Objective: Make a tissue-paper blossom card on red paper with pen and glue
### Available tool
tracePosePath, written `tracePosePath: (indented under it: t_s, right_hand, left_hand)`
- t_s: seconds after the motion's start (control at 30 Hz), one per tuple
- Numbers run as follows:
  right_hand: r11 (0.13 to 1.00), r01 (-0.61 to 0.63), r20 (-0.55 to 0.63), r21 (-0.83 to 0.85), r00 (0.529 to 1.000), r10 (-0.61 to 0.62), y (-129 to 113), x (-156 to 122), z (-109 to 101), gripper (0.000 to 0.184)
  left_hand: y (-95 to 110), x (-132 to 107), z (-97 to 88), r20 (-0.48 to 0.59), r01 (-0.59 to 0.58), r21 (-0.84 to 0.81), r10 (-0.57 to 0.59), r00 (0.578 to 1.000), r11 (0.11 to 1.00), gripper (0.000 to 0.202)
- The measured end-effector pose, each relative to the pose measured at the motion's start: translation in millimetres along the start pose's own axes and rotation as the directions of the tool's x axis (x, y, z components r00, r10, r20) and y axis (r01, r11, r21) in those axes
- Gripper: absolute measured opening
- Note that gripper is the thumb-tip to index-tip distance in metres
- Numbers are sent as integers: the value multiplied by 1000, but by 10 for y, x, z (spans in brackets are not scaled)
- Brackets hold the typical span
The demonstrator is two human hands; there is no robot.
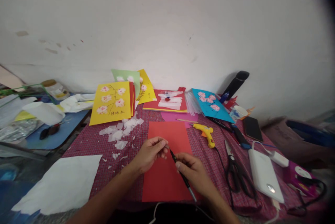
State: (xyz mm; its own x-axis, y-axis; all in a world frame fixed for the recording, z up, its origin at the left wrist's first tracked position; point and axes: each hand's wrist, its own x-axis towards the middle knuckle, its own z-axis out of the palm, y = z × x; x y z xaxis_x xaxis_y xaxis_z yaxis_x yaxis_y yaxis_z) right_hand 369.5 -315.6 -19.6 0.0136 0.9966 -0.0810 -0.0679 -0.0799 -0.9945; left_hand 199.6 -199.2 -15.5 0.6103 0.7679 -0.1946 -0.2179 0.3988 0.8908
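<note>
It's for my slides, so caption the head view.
Over red paper, the right hand holds a pen, its tip at the left hand; glue gun and scissors lie nearby.

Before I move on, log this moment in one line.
left hand: at black pen's far end; right hand: holding black pen; beneath: red paper; nearby: yellow glue gun

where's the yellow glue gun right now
In the head view, the yellow glue gun lies on the checked cloth just right of the red sheet, left of the black-handled scissors.
</note>
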Motion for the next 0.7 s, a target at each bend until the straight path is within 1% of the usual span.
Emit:
tracePosePath:
  t_s: [0.07,0.13,0.23,0.33,0.4,0.53,0.63,0.7]
  right_hand:
    - [1000,-15,22,-5,1000,15,4,0,-3,26]
    - [999,-30,44,-14,999,31,-1,-6,-8,24]
    - [998,-58,59,-21,996,59,-18,-34,-5,18]
    - [997,-74,61,-24,995,75,-29,-78,25,12]
    - [996,-73,65,-47,995,76,-28,-106,57,9]
    - [994,-47,55,-96,997,52,-29,-165,129,3]
    - [997,-29,67,-75,997,34,-35,-210,162,4]
    - [998,-37,83,-47,996,40,-28,-232,162,4]
  left_hand:
    - [9,-21,-10,29,5,61,-7,1000,998,38]
    - [29,-57,-25,81,16,150,-28,996,989,39]
    - [54,-133,-58,168,40,297,-94,981,954,38]
    - [42,-218,-84,188,59,382,-140,972,922,34]
    - [14,-275,-85,175,69,386,-146,974,920,32]
    - [-44,-395,-45,167,77,306,-133,977,949,31]
    - [-69,-468,-17,187,74,258,-125,974,963,33]
    - [-78,-490,-19,193,72,267,-127,973,961,32]
